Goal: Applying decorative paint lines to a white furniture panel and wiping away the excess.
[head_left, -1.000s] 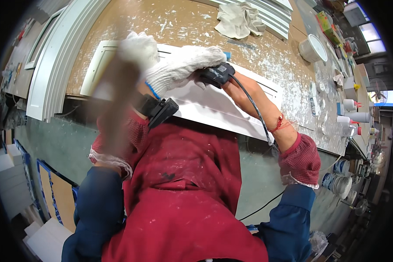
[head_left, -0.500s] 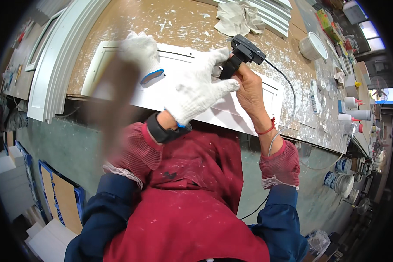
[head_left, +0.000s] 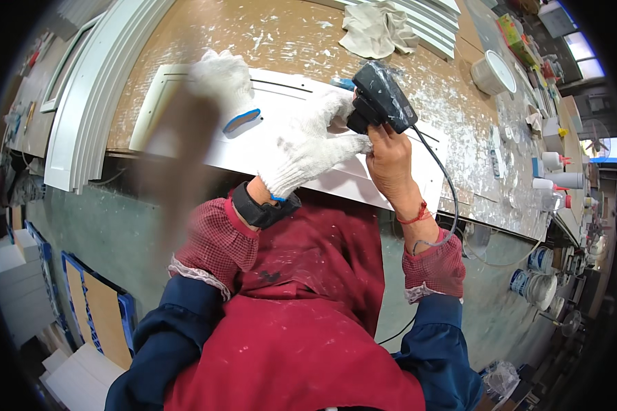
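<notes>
My right hand (head_left: 389, 164) is bare, with a red string at the wrist. Its fingers are closed on the strap side of a small black box-shaped device (head_left: 385, 94) with a cable. My left hand (head_left: 305, 147), in a white knit glove, reaches to the same device from the left. Its fingers curl at the strap and its thumb lies by my right fingertips; the exact grip is partly hidden. Below both hands lies a white grooved panel (head_left: 164, 96) on the bench. A second white glove (head_left: 221, 79) with a blue-edged cuff rests on the panel.
White mouldings (head_left: 106, 89) stand at the left, more strips (head_left: 432, 24) at the back. A crumpled cloth (head_left: 377, 31) and a white tub (head_left: 492, 74) sit on the paint-marked bench (head_left: 281, 31). Bottles (head_left: 554, 161) line the right. A blurred brown shape (head_left: 182, 164) blocks part of the left.
The black device has turned, showing its broad face, and comes up nearer. My right hand has turned with its back upward, and my left fingers have curled in more at the strap.
</notes>
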A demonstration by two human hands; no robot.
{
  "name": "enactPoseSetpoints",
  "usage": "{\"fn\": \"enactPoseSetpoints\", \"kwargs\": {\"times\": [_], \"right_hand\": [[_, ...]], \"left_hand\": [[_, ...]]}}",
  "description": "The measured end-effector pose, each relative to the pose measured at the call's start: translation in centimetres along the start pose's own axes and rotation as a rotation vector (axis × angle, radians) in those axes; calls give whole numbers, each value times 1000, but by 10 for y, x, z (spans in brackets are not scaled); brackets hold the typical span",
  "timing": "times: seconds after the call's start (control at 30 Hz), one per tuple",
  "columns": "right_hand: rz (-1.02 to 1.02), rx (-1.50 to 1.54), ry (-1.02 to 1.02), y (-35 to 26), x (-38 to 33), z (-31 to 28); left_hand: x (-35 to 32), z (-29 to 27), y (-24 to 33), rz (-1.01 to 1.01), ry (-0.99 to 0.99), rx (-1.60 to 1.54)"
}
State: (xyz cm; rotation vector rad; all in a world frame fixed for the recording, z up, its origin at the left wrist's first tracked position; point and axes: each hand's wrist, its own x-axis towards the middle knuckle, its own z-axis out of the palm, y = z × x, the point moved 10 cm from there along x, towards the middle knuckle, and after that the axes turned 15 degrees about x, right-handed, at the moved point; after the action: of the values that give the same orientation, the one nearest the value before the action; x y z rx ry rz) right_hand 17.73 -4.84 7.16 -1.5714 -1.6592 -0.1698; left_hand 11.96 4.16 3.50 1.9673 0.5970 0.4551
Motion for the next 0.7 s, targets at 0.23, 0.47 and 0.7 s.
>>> {"fn": "enactPoseSetpoints", "kwargs": {"times": [0.23,0.47,0.7], "right_hand": [[84,109,24,10,5,-1],[394,760,-28,33,15,14],[597,1292,-74,55,-2,56]], "left_hand": [[-2,-2,8,102,-31,-285],[-10,18,-5,-36,-145,-398],[-21,27,-16,-178,-243,-303]]}}
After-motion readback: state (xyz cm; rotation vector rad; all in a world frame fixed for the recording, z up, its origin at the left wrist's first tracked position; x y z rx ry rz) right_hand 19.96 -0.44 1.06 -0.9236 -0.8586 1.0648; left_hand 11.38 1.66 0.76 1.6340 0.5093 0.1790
